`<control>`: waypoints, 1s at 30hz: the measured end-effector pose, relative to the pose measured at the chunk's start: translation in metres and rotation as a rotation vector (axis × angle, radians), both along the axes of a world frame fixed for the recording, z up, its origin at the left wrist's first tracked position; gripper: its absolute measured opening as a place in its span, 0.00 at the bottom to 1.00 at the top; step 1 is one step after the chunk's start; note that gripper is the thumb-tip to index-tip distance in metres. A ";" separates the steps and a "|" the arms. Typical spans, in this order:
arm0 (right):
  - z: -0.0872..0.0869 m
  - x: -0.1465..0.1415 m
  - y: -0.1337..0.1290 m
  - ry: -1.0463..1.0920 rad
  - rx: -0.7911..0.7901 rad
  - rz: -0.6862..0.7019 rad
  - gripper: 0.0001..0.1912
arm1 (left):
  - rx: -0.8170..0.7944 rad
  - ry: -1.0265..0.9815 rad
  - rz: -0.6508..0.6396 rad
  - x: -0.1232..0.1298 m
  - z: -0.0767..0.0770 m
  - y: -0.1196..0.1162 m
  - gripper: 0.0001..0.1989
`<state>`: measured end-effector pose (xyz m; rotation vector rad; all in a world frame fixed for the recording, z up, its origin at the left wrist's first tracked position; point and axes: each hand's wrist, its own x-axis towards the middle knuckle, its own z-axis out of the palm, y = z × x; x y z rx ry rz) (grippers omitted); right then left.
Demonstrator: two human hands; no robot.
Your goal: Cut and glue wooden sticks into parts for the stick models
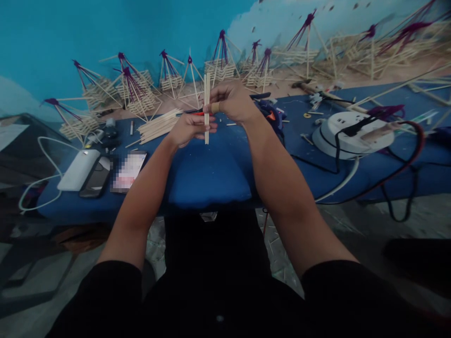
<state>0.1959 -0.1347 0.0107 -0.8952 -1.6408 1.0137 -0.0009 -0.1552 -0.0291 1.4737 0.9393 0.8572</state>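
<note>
A few thin wooden sticks (206, 89) stand upright together above the blue table. My left hand (188, 129) pinches them near the lower end, its fingers closed around them. Higher up, my right hand (230, 101) grips the same sticks between thumb and fingers; a tan band wraps one of its fingers. Beside my left hand lies a pile of loose wooden sticks (158, 124). Something with an orange-red part (199, 113) lies on the table behind the hands, partly covered by them.
Stick structures with purple-tied tops (221, 51) line the back by the wall. At left are a white power bank (79, 170), a dark phone (96, 177) and a lit phone (128, 171). A round white power strip (352, 134) with cables sits right, near a hammer (317, 89).
</note>
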 end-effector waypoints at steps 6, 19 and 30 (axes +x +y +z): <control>-0.001 0.000 0.001 0.021 -0.008 -0.010 0.15 | 0.061 0.012 0.027 0.001 0.000 0.000 0.18; -0.006 -0.002 0.009 0.027 -0.019 -0.033 0.21 | -0.001 0.079 -0.072 -0.008 -0.013 0.012 0.16; -0.004 -0.003 0.002 0.025 0.020 0.009 0.25 | 0.085 0.131 -0.114 -0.009 -0.006 0.009 0.17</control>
